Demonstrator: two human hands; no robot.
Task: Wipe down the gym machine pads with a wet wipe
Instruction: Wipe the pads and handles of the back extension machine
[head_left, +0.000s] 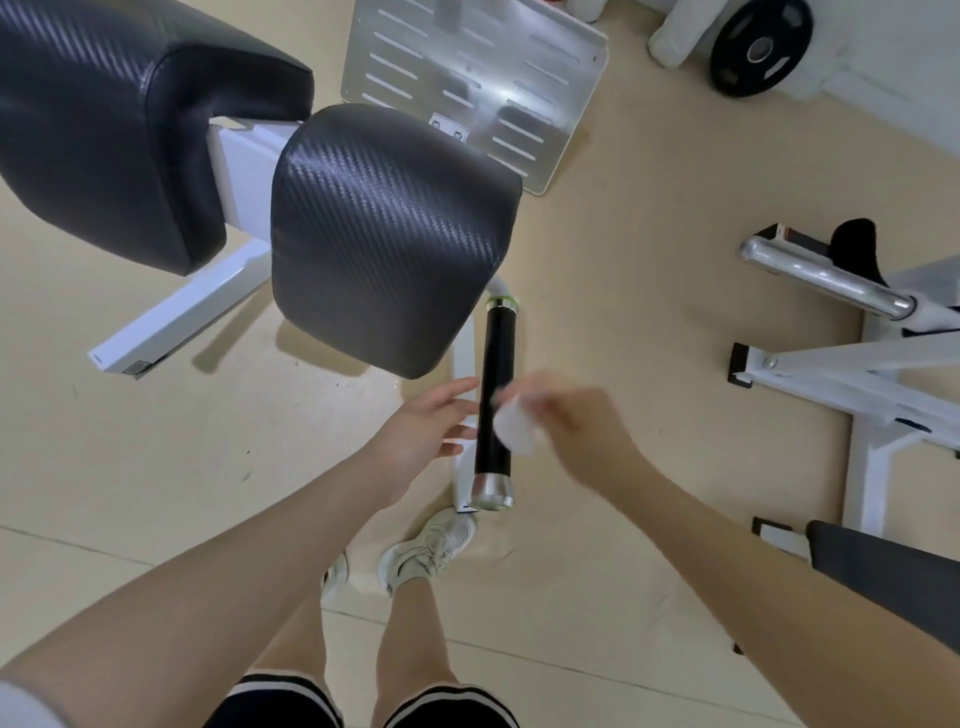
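The wipe (511, 423), a small white wad, is sitting against the right side of the black handle (494, 395), about halfway along its length, and the right hand (571, 426) is pinching it in curled fingers; the hand is blurred, so the exact fingers cannot be told. The left hand (423, 431) is hovering just left of the handle with its fingers spread and relaxed, holding nothing, its fingertips near the bar but whether they are touching it cannot be told. The handle is ending in a silver cap (493, 491) at the near end and a green ring (503, 302) at the far end. The near pad (389, 234), black and textured, is lying just beyond the hands, its near edge close above the left fingertips. The far pad (124, 124) is standing to its left, a white frame (239, 166) showing in the gap between them. A steel footplate (478, 78) is lying past the pads. Bare floor (649, 234) is opening to the right of the handle, up to another machine's white frame (857, 364) and chrome bar (826, 278). A weight plate (761, 47) is leaning at the top right. Two white shoes (431, 551) are standing below the handle's near end.
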